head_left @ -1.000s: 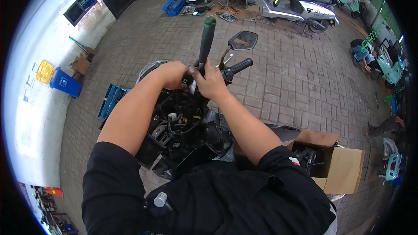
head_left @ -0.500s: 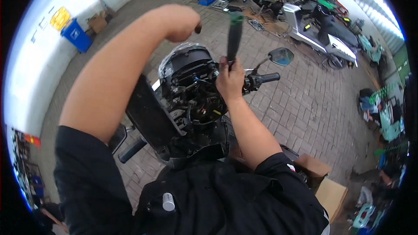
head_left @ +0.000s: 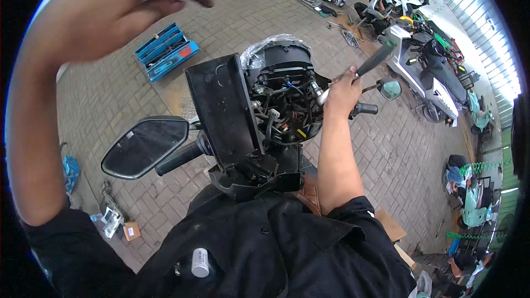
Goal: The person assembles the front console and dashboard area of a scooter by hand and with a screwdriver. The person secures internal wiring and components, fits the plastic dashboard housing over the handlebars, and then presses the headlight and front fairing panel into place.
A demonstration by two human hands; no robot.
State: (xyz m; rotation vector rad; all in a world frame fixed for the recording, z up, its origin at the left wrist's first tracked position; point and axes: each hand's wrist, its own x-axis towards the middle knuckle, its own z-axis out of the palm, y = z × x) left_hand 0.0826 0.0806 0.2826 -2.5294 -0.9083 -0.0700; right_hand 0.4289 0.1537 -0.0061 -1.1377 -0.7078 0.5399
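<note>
My left hand (head_left: 127,14) is raised at the upper left, fingers loosely bent and apart, with nothing visible in them. My right hand (head_left: 342,91) grips a long dark handle with a green tip (head_left: 374,58), beside the scooter's right handlebar grip (head_left: 367,108). In front of me the opened scooter front (head_left: 281,116) shows wiring and metal fittings, with a black panel (head_left: 218,107) standing on its left and plastic wrap (head_left: 255,55) at its far side. The left mirror (head_left: 143,146) and left grip (head_left: 171,157) stick out beside the panel.
A blue toolbox (head_left: 165,52) lies on the paved floor (head_left: 397,171) ahead left. Co-workers (head_left: 375,0) work among white scooters (head_left: 430,77) at the back right. Mint scooters (head_left: 475,204), green hoses and more people (head_left: 469,265) line the right side. A cardboard box (head_left: 389,226) is beside me.
My left hand has left the handlebar area and swung up to the upper left. My right hand still grips the handle, now tilted rightward. The view has swung, revealing the toolbox and left mirror.
</note>
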